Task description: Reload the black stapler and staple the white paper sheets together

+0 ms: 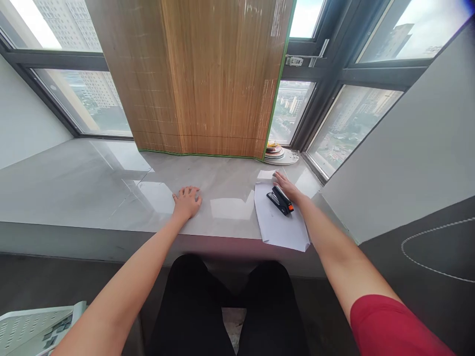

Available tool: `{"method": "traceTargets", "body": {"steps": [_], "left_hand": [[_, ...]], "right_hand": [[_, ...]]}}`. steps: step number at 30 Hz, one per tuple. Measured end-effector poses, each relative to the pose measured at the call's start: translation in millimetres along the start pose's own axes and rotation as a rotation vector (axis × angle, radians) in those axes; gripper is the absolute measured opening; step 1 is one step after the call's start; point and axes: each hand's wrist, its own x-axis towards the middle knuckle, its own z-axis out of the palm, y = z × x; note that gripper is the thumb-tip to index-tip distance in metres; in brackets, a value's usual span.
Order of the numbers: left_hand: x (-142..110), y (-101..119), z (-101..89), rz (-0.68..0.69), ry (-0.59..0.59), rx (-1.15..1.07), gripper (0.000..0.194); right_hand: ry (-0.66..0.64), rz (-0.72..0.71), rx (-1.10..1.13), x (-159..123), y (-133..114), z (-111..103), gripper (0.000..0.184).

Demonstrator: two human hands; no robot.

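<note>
My left hand [186, 201] lies palm down on the pale, glossy window ledge [218, 180], its fingers spread and holding nothing. At the right, a stack of white paper [278, 232] lies flat, one front corner slightly bent and the near edge reaching past the ledge's lip. On top of the paper sits a black stapler [281, 200] with an orange patch at its near end. My right hand [286, 187] rests at the far right edge of the paper, just beyond the stapler, fingers stretched forward. Its palm is hidden from view.
A brown slatted blind [208, 89] with green edging hangs down to the ledge's back. Several stacked plates or round discs [276, 152] stand in the right corner by the windows. A bead chain [419, 240] hangs at the right. A pale perforated basket [33, 324] is low at the left.
</note>
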Motion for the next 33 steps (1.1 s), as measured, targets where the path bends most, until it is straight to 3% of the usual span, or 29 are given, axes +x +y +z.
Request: {"method": "traceTargets", "body": {"steps": [4,7,11,15,19,21,25,29,33], "left_hand": [[-1,0,-0.8,0.005,-0.003,-0.002,0.051],[-1,-2,0.0,0.008,-0.004,0.000,0.050],[-2,0,2.4,-0.028,0.010,0.003,0.056],[-2,-1,-4.1,-0.260,0.109,0.032,0.062],[0,-39,-23.9,-0.209,-0.005,0.038,0.054],[1,-66,-31.3,-0.274,0.089,0.102,0.055],[0,-97,-31.1,-0.336,0.015,0.095,0.067],[2,-96,-24.1,-0.318,0.058,0.100,0.066],[2,-94,-22.5,-0.311,0.065,0.097,0.064]], "right_hand": [[-0.036,0.034,-0.016,18,-26,17,0.053],[-0.030,0.054,-0.004,32,-57,34,0.057],[-0.032,0.052,0.030,52,-123,61,0.062],[-0.029,0.055,0.064,69,-203,87,0.062],[-0.053,-0.025,0.101,78,-270,105,0.058],[-0.060,-0.064,0.115,80,-293,112,0.056],[-0.055,-0.098,0.127,85,-318,122,0.058],[-0.039,-0.142,0.119,87,-331,125,0.056],[0.037,-0.141,0.086,86,-341,115,0.046]]}}
